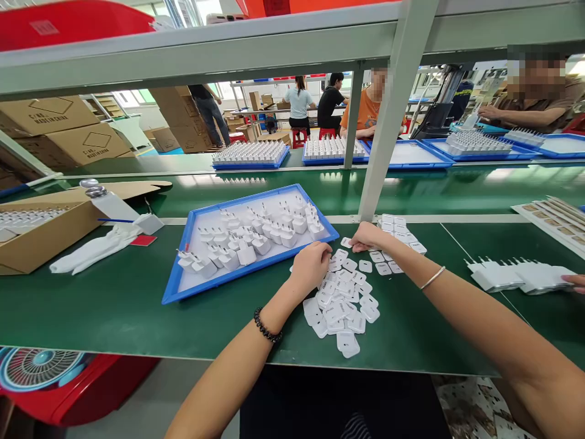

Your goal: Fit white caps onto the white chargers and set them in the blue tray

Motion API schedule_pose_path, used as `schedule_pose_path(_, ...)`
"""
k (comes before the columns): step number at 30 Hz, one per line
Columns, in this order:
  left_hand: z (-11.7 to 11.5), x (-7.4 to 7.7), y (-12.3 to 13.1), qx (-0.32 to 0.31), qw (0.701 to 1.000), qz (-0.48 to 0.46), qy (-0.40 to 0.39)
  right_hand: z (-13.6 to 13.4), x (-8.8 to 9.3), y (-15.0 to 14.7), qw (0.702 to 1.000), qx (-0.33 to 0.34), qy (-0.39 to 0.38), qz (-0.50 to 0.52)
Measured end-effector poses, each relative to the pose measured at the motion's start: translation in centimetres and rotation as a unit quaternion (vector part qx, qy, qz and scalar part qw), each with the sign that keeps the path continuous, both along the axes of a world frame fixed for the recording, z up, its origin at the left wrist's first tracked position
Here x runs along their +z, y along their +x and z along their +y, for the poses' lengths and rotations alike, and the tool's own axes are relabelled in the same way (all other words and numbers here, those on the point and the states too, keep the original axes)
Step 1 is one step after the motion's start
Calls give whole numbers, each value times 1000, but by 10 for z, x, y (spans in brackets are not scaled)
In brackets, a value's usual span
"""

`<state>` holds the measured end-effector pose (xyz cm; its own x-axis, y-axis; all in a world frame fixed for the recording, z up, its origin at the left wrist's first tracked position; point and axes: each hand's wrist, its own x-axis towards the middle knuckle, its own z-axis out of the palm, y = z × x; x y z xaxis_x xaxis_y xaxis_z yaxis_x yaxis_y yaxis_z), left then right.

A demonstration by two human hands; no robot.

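A loose pile of small white square plastic covers [340, 308], some with dark print, lies on the green bench in front of me. At the pile's upper left, my left hand [311, 266] is closed, fingers curled down; anything in them is hidden. Just beyond the pile, my right hand [364, 236] is closed in a pinch at the edge of one white cover [346, 242]. More covers lie in neat rows [398, 231] beside my right wrist. To the left, a blue-rimmed tray [175, 268] holds many white plug adapters [260, 239], pins up.
A cardboard box [50, 241], white glove [98, 249] and dispenser bottle [112, 204] stand left. A metal post [386, 116] rises beyond my right hand. At right, another person's hand [576, 282] touches a row of white adapters [516, 275]. Trays [250, 164] line the far bench.
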<state>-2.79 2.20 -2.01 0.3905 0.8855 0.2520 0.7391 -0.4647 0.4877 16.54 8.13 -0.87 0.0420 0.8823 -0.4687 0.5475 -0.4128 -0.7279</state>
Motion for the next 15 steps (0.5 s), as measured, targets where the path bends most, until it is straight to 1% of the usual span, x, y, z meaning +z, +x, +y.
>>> schedule_pose_path(3,2,5,-4,12,1000,-9,3,-12,5,6,997,17,69,-14)
schedule_pose_path(6,4,12,-9,17,1000,-24,6,-32,5,13,989,65,134,-15)
schedule_pose_path(8,5,15,-11,8,1000,-30,-3,-46,0,17,981,104,160,-22)
schedule_pose_path(10,4,14,-10,-8,999,-27,-22,-57,-9,18,974,125,185,-34)
schedule_pose_path(15,0,1,0,-34,997,-3,-63,-67,-32,11,962,125,237,-57)
